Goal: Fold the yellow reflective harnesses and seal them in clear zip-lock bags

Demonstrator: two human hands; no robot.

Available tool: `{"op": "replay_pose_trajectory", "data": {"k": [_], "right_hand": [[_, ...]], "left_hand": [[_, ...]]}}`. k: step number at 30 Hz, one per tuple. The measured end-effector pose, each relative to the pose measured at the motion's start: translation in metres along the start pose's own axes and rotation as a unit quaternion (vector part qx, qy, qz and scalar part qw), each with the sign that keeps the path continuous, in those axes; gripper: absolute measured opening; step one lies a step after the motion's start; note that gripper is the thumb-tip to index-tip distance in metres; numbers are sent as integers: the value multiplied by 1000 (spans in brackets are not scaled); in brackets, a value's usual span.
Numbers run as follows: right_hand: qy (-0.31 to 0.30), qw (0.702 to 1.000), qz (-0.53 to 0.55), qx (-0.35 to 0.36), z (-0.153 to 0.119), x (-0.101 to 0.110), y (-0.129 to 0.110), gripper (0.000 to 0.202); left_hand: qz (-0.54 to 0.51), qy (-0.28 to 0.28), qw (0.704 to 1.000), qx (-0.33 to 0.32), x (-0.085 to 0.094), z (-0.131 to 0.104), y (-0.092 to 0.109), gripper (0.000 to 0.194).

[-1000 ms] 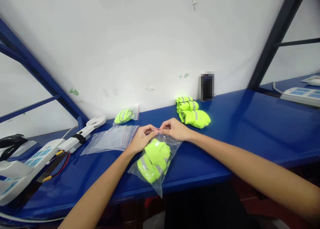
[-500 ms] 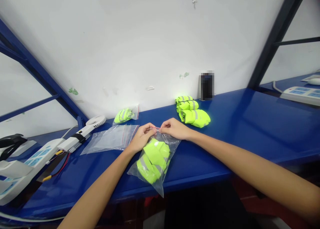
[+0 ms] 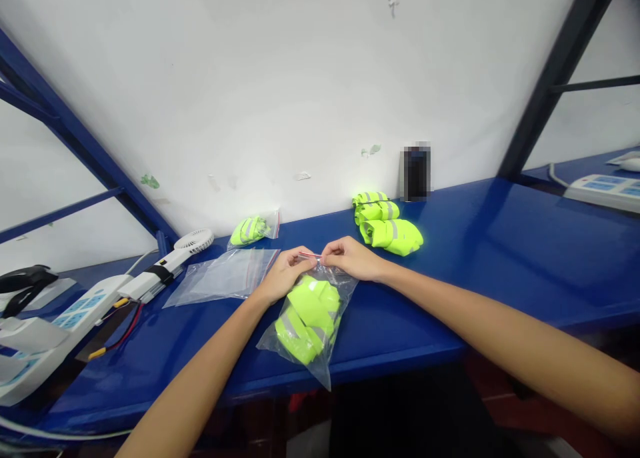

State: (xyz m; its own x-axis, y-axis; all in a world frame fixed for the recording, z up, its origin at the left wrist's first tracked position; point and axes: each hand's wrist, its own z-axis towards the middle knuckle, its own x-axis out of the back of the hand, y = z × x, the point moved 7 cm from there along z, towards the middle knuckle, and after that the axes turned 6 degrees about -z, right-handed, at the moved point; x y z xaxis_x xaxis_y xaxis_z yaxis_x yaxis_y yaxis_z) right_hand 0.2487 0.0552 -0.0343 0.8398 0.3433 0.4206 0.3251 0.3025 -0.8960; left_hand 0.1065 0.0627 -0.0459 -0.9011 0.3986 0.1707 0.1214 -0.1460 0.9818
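Observation:
A clear plastic bag (image 3: 321, 367) with a red line along its top edge holds a folded neon yellow vest (image 3: 310, 315) with grey stripes. My left hand (image 3: 286, 273) pinches the bag's top edge near its middle. Right beside it, my right hand (image 3: 350, 258) pinches the same edge, the fingertips of both hands close together. The bag hangs toward the front edge of the blue table (image 3: 400, 311). Several flat clear bags (image 3: 220, 278) lie to the left of my left hand.
Behind stand a bagged yellow vest (image 3: 249, 231), rolled yellow vests (image 3: 390, 235) and a dark pixelated object (image 3: 415, 173) against the wall. A white fan (image 3: 194, 241), wires and a power strip (image 3: 75, 318) lie at the left.
Both hands keep their pinch on the bag's edge, with the fingertips slightly shifted along it. The whole view has moved slightly.

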Motion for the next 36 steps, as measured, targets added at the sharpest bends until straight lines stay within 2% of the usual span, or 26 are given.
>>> {"op": "replay_pose_trajectory", "data": {"k": [6,15,23,32,36], "right_hand": [[-12,1000,9,-13,1,-2,3,15],[-9,999,-35,25,0,-3,0,13],[13,997,-66,30,0,1,0,16],[14,992,-108,70,-2,-2,-8,13],[-3,987,-132,94,-3,-4,-12,17]], "left_hand": [[-40,28,999,2,7,0,-2,15],[2,4,1000,20,4,0,-5,26],[-18,43,999,18,11,0,-5,25],[36,13,999,6,6,0,-1,27],[20,12,1000,-11,5,-2,-1,25]]}}
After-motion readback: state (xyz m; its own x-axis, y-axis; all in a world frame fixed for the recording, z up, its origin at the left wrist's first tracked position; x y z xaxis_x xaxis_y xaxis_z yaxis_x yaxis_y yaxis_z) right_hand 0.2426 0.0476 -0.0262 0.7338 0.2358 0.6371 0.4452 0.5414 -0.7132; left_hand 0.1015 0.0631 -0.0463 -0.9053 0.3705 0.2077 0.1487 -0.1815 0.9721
